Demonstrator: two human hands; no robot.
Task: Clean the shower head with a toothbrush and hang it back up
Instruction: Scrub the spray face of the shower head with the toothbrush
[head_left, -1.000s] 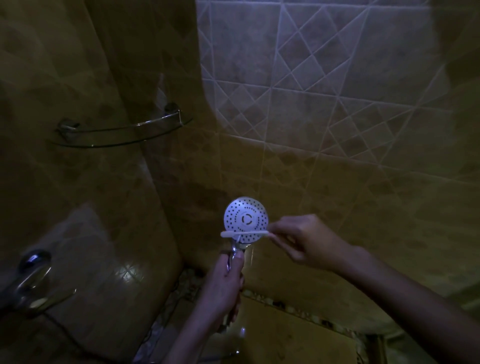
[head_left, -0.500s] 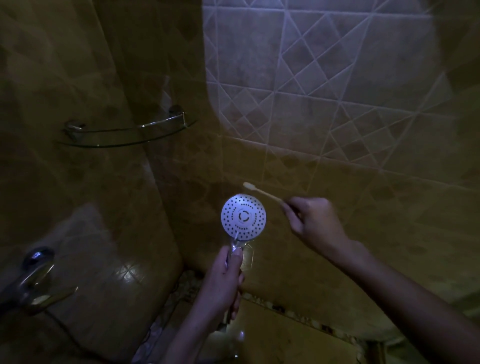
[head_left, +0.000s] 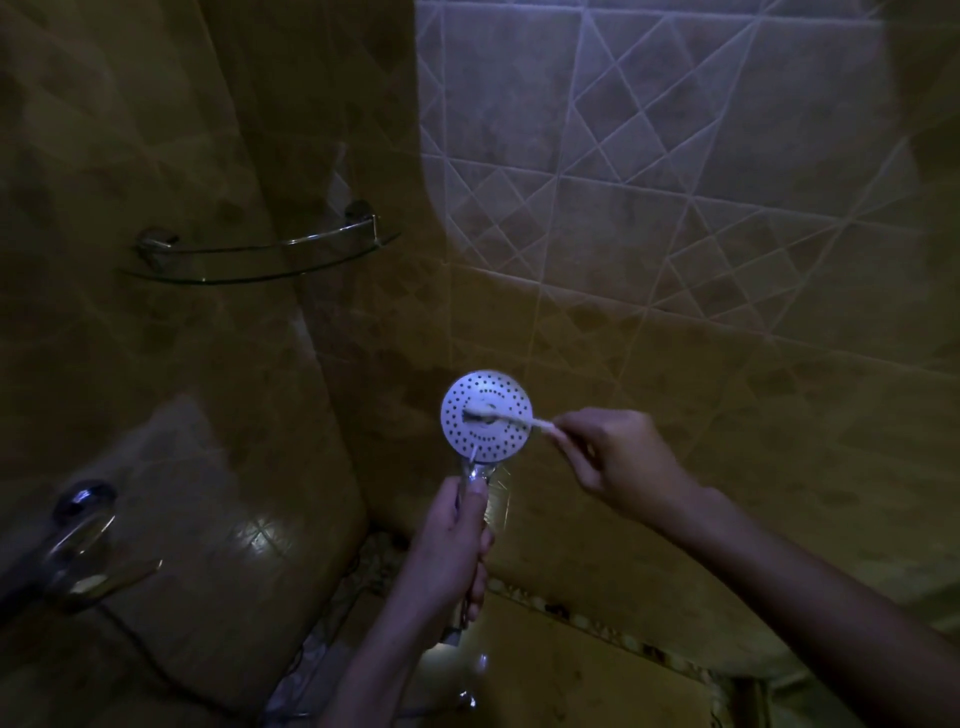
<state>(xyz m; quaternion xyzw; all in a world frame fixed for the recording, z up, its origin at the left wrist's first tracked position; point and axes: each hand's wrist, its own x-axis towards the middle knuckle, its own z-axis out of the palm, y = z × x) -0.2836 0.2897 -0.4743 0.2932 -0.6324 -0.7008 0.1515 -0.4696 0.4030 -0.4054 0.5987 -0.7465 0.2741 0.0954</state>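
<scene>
A round white shower head (head_left: 483, 439) with many small holes faces me in the dim shower corner. My left hand (head_left: 451, 558) grips its chrome handle from below and holds it upright. My right hand (head_left: 615, 457) pinches the end of a pale toothbrush (head_left: 511, 420), which lies across the middle of the shower face with its bristle end toward the left. The brush is blurred.
A glass corner shelf (head_left: 260, 260) with a chrome rail hangs on the tiled walls at upper left. A chrome tap with a lever (head_left: 78, 535) sticks out at lower left, and a dark hose runs down from it. A tiled ledge (head_left: 571, 670) lies below.
The toothbrush was lifted up and away above the shower head half a second ago; now it is back down across the middle of the face. My left hand has held the handle steady.
</scene>
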